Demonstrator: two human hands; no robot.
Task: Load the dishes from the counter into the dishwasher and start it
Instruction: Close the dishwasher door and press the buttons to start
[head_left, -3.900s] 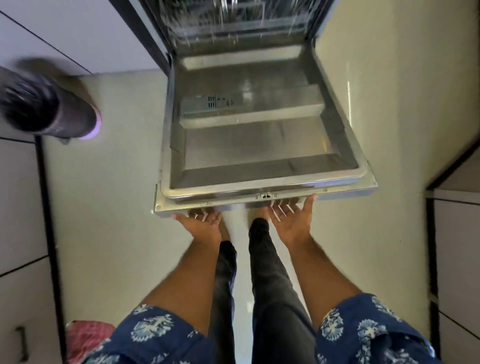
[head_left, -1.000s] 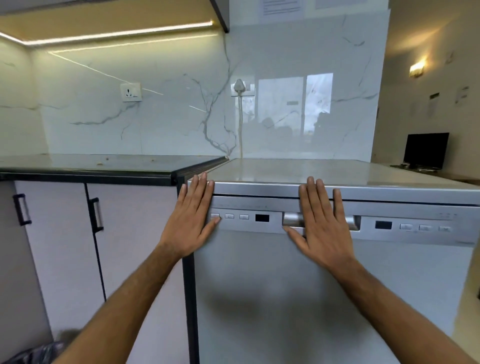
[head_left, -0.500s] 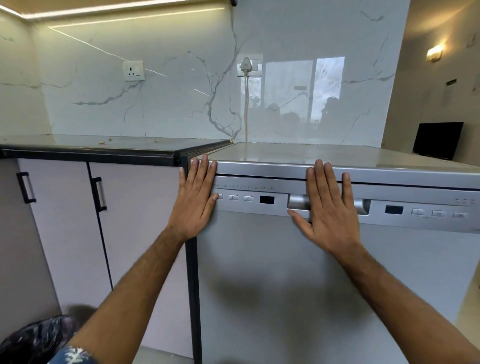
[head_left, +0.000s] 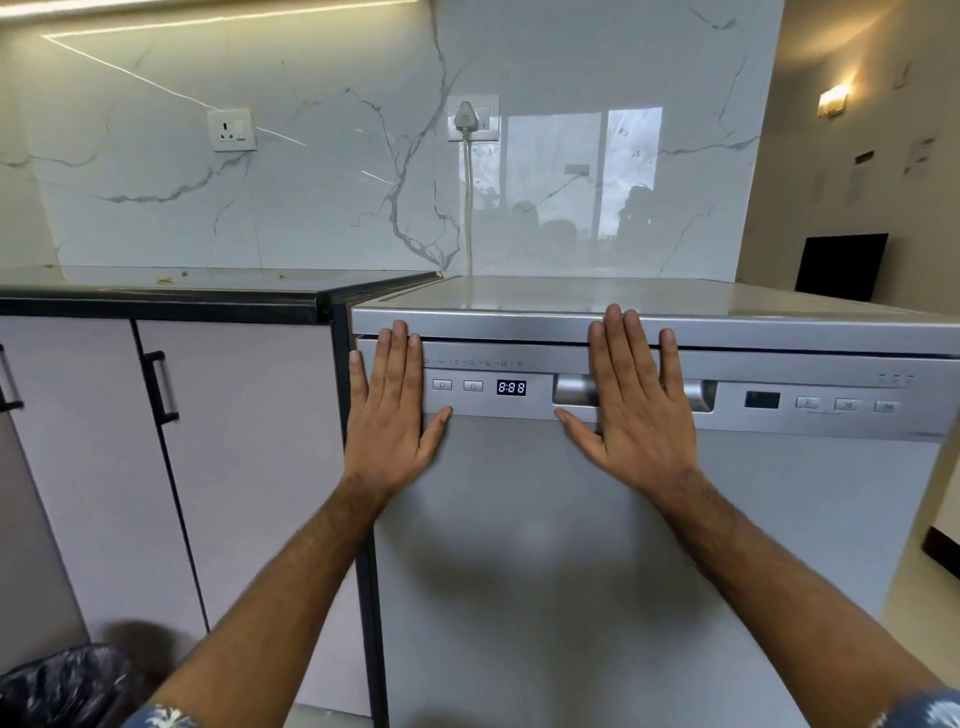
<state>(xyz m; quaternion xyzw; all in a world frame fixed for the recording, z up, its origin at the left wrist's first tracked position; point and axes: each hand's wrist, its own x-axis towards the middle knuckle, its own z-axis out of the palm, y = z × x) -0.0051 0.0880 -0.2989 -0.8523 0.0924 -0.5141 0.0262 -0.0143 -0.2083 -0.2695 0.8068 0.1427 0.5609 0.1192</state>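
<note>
The silver dishwasher (head_left: 545, 545) stands in front of me with its door up against the body. My left hand (head_left: 392, 410) lies flat on the door's upper left corner, fingers straight, covering the left end of the control panel. My right hand (head_left: 636, 405) lies flat over the recessed door handle (head_left: 571, 391), fingers straight and reaching the top trim. Between the hands a small display (head_left: 511, 387) shows lit digits 8:88, with two buttons (head_left: 457, 385) left of it. More buttons (head_left: 847, 404) sit at the panel's right end. No dishes are in sight.
A dark-edged counter (head_left: 156, 296) over pale cabinet doors with black handles (head_left: 165, 387) runs to the left. A marble backsplash carries a socket with a plugged-in cable (head_left: 468, 124). A black bin bag (head_left: 67, 686) sits at the lower left. A dark screen (head_left: 841, 266) stands far right.
The door, which lay open flat 3.9 s ago, is now raised against the dishwasher. Both hands stay flat on it. The display, dark half a second ago, now shows lit digits.
</note>
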